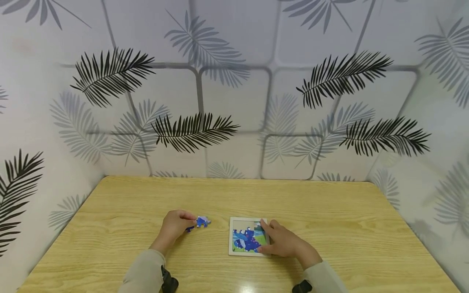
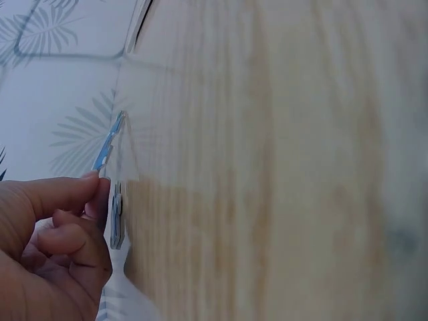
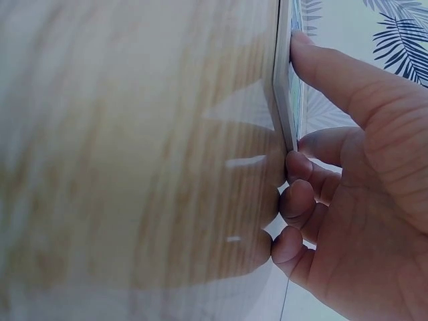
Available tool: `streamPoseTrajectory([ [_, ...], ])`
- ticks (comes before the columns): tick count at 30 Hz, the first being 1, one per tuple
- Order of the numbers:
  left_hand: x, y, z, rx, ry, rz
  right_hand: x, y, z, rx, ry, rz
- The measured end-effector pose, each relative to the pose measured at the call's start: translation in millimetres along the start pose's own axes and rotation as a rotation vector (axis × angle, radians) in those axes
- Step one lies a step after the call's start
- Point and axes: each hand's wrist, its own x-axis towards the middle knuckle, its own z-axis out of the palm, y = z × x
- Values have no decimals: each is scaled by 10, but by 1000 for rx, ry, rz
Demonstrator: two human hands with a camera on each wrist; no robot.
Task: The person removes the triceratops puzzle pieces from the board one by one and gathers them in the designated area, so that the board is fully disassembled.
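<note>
My left hand pinches a small blue-and-white jigsaw piece between thumb and fingertip. In the left wrist view the piece stands out edge-on beyond the fingertips. More puzzle material, dark blue, lies on the table just under that hand, partly hidden by it. To the right is a jigsaw tray with a pale frame and a partly filled blue cartoon picture. My right hand holds the tray's right side, thumb on the lower part and a finger near the upper corner; the other fingers curl by the edge.
Both hands work over a wood-grain table. A wall with leaf patterns stands behind the far edge. Dark wrist straps sit at the light sleeves.
</note>
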Motion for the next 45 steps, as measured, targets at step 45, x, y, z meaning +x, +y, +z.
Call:
streamPoseTrajectory([
  [45,14,5,-79,-74,-9,-18,13,2,12,-8,3,25],
])
